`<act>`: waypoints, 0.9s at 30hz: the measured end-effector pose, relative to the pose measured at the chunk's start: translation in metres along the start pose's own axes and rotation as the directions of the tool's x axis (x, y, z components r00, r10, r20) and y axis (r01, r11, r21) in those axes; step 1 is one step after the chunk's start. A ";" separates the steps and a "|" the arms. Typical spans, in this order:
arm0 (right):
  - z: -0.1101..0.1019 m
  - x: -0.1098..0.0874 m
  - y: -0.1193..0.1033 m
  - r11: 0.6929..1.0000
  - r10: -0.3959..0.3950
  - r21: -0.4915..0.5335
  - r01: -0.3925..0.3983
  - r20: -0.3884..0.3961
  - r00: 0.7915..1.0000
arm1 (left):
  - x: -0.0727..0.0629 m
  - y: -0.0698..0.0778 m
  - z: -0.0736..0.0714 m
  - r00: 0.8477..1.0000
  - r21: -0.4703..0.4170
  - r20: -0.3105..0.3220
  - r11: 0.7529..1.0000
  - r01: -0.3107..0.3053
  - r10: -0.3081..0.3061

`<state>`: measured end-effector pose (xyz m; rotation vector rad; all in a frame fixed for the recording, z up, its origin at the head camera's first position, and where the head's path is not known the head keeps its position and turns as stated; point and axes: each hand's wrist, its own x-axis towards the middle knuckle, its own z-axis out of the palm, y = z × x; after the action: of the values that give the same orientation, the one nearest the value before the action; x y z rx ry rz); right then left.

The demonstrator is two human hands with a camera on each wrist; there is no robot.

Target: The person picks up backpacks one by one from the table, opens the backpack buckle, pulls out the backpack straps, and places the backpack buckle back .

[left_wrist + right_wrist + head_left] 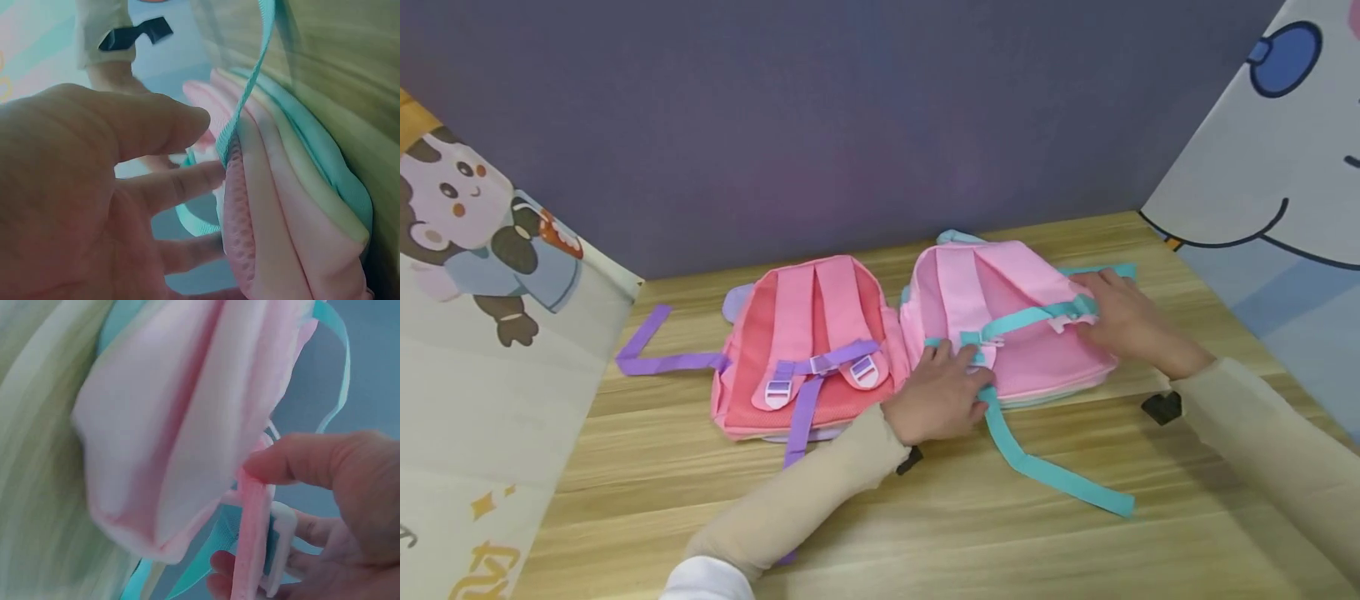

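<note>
A light pink backpack (1037, 367) lies back-panel up on the wooden table, with teal webbing straps. My left hand (940, 396) reaches over its lower left corner. In the left wrist view, that hand's fingers (187, 187) are extended and touch the bag near a teal strap (250, 87), the thumb held apart. At the bag's right side, my right hand (1123, 321) pinches the padded end of a pink shoulder strap (250, 531), thumb on its edge. A white buckle (282, 547) sits on this strap end, beside the fingers. One teal strap tail (1060, 475) trails toward the front.
A coral-pink backpack (835, 325) with purple straps (673, 362) lies directly to the left, touching the pink one. A dark grey partition (880, 133) stands behind the table (1000, 550). Panels with cartoon prints rise at the left and right.
</note>
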<state>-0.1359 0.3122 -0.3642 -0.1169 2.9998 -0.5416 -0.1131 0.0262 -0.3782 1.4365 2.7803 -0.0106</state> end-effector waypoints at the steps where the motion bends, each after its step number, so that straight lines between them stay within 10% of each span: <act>1: 0.000 0.001 0.001 1.000 -0.001 0.005 0.001 0.004 1.000 | -0.001 -0.003 0.000 1.000 0.000 -0.002 1.000 0.004 -0.004; 11: 0.004 -0.001 -0.007 0.993 -0.100 -0.059 0.102 0.036 0.994 | -0.013 -0.015 -0.005 0.997 -0.037 -0.034 0.997 -0.074 0.073; 18: -0.007 -0.006 -0.035 0.975 -0.205 -0.091 0.203 -0.011 0.979 | -0.060 -0.047 -0.031 0.994 -0.126 -0.105 0.992 -0.031 0.017; 22: -0.006 -0.004 -0.068 0.942 -0.334 -0.072 0.328 -0.104 0.937 | -0.093 -0.083 -0.043 0.981 -0.125 -0.163 0.988 0.085 -0.105; 27: 0.014 0.009 -0.118 0.846 -0.532 -0.039 0.531 -0.122 0.838 | -0.126 -0.126 -0.043 0.953 -0.150 -0.069 0.947 0.282 -0.295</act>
<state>-0.1367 0.1965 -0.3369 -0.9787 3.0709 -0.6033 -0.1430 -0.1493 -0.3331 1.0138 2.9695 0.2467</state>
